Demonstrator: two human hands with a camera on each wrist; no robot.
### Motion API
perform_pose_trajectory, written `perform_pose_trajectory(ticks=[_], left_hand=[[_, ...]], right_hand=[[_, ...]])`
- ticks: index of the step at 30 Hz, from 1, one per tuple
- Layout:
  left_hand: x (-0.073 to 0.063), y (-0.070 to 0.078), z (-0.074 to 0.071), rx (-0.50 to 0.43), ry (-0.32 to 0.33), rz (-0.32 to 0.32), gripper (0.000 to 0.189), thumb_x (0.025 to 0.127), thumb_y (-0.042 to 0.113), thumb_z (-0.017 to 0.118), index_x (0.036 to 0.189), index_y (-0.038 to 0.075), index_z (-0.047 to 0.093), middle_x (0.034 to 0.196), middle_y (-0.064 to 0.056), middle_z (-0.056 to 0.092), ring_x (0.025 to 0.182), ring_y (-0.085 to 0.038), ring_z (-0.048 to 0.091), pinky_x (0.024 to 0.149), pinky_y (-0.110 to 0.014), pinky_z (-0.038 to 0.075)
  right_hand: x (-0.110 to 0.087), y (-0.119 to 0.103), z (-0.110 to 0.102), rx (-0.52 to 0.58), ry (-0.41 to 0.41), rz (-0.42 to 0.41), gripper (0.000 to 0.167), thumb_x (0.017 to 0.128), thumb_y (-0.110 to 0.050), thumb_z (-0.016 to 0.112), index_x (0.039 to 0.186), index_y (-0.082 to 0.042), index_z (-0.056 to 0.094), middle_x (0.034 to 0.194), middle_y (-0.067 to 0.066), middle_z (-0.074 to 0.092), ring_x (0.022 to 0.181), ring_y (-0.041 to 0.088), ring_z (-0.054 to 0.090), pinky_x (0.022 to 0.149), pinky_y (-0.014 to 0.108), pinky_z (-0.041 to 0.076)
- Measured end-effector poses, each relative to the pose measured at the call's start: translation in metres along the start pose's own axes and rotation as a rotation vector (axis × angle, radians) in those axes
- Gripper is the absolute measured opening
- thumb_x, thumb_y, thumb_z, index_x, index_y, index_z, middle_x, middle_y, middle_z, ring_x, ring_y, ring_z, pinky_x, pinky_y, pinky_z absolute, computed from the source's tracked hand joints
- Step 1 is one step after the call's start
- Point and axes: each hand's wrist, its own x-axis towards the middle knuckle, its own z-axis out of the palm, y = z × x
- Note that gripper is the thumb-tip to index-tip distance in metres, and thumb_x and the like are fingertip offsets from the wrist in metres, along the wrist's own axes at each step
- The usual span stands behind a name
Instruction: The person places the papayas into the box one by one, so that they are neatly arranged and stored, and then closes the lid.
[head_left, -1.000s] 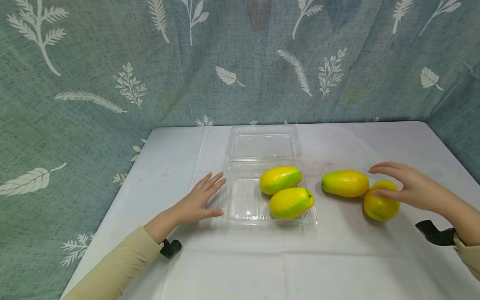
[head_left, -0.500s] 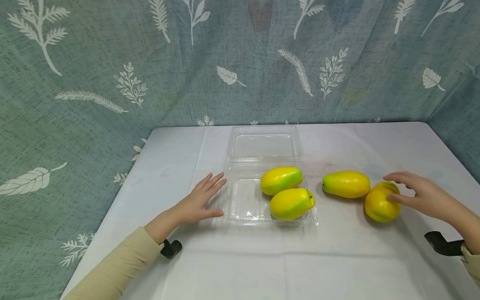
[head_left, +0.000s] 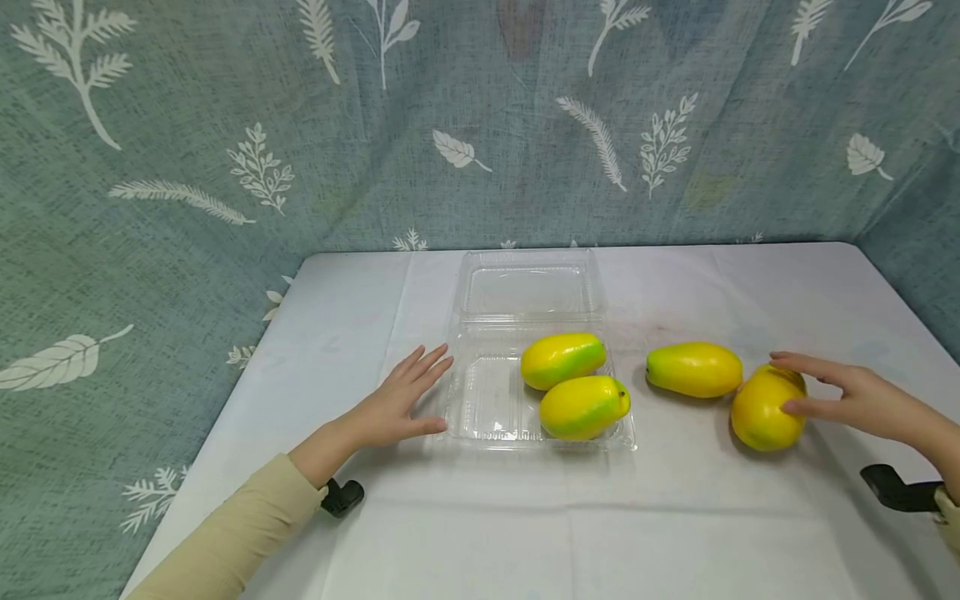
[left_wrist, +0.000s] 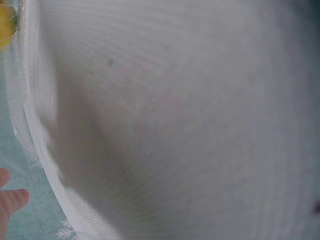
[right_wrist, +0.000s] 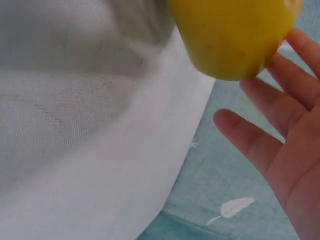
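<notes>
In the head view my left hand (head_left: 393, 410) lies with spread fingers beside the left edge of a clear plastic clamshell box (head_left: 487, 392). Two yellow-green papayas (head_left: 564, 360) sit in the right part of its base. My right hand (head_left: 855, 398) is at a rounder yellow fruit (head_left: 765, 410) on the table, thumb in front and fingers behind. In the right wrist view its fingers (right_wrist: 267, 102) are spread and fairly straight, some tips at the side of that fruit (right_wrist: 232, 37). Another papaya (head_left: 694, 369) lies just left of the round fruit.
The box's lid (head_left: 528, 287) lies folded back toward the far edge. A white cloth (head_left: 525, 533) covers the table. Leaf-patterned curtain fabric (head_left: 510, 142) rises behind it. A black wrist mount (head_left: 900, 490) hangs below the right wrist, another (head_left: 342, 498) by the left.
My right hand has drawn back to the right and slightly nearer. The round fruit has turned and shifted a little to the right. My left hand has stayed put.
</notes>
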Motion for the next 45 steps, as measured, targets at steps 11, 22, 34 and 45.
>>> perform_pose_trajectory(ticks=[11,22,34,45], left_hand=[[0.000,-0.002,0.001,0.008,0.004,0.007,0.085,0.083,0.053,0.058,0.147,0.012,0.019,0.155,0.000,0.006,0.139,-0.039,0.002,0.106,-0.061,0.014],[0.000,0.000,0.000,0.011,0.003,0.004,0.085,0.083,0.050,0.059,0.147,0.012,0.019,0.155,-0.002,0.007,0.139,-0.039,0.002,0.106,-0.061,0.014],[0.000,0.000,0.000,0.010,0.001,0.001,0.086,0.083,0.053,0.058,0.147,0.013,0.019,0.155,-0.001,0.007,0.139,-0.039,0.002,0.106,-0.061,0.013],[0.000,0.001,-0.001,0.012,-0.001,0.002,0.085,0.083,0.051,0.059,0.147,0.012,0.019,0.155,-0.002,0.007,0.139,-0.039,0.002,0.106,-0.061,0.014]], right_hand=[[-0.002,0.003,0.004,0.029,-0.054,-0.048,0.068,0.083,-0.019,0.067,0.136,0.007,0.032,0.135,0.032,0.034,0.117,0.038,0.033,0.088,0.054,0.038],[-0.002,0.003,0.006,0.030,-0.066,-0.052,0.063,0.080,-0.019,0.070,0.130,0.005,0.040,0.128,0.031,0.040,0.108,0.033,0.040,0.083,0.056,0.037],[-0.005,0.002,0.002,-0.006,-0.035,-0.075,0.054,0.077,-0.022,0.073,0.122,0.000,0.051,0.118,0.015,0.053,0.091,-0.020,0.033,0.069,0.015,0.043],[-0.007,-0.006,-0.005,0.016,-0.015,-0.071,0.050,0.078,-0.019,0.073,0.118,0.003,0.054,0.111,-0.001,0.057,0.084,-0.015,0.042,0.065,0.019,0.047]])
